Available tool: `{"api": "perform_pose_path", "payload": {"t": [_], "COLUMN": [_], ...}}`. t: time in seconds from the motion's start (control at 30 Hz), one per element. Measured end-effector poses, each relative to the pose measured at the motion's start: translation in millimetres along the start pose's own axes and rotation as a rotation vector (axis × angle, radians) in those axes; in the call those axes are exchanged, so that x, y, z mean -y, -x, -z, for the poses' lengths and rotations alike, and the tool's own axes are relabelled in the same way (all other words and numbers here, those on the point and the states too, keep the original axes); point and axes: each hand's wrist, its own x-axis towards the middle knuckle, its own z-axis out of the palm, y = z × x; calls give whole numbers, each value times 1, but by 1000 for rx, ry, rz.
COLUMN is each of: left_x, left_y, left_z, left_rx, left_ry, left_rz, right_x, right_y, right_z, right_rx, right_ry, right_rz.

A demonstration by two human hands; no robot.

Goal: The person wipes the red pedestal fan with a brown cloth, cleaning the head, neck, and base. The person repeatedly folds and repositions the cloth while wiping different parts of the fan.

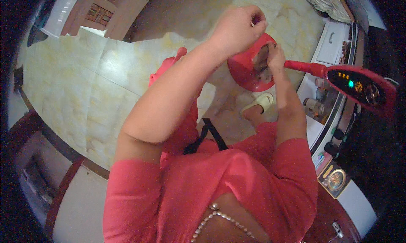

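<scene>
My left hand (241, 27) reaches across to the upper middle with its fingers curled in a loose ring. A dark gap shows inside the curl, and whether it holds anything is unclear. Below and right of it, my right hand (275, 57) is in front of a glossy red round object (242, 72) with a dark middle. I cannot tell whether that hand grips or only overlaps it. Just right of my wrist, a red tube (304, 67) runs to a red housing whose black control panel (355, 85) has lit orange and green indicators.
Marbled floor tiles (76, 94) spread around me. A pale yellow slipper (263, 103) is on one foot. Along the right runs a white cabinet (331, 40) with a drawer and several jars (314, 106). A wooden piece of furniture (73, 13) stands upper left.
</scene>
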Motion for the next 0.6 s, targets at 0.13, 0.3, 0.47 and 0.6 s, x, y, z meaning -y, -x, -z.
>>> {"api": "perform_pose_path", "payload": {"t": [0.13,0.3,0.47,0.6], "left_x": [1,10,11,10], "left_y": [3,2,-1,-4], "left_z": [11,42,53,44], "left_rx": [127,70,102,96], "left_ry": [-156,-198,-234,-240], "left_rz": [82,153,197,167], "right_x": [-23,-29,-5,24], "right_y": [-51,-66,-63,-58], "right_z": [-21,-103,-163,-181], "right_rx": [139,352,361,433], "right_ry": [-57,-211,-418,-248], "right_rz": [-18,5,-136,59]}}
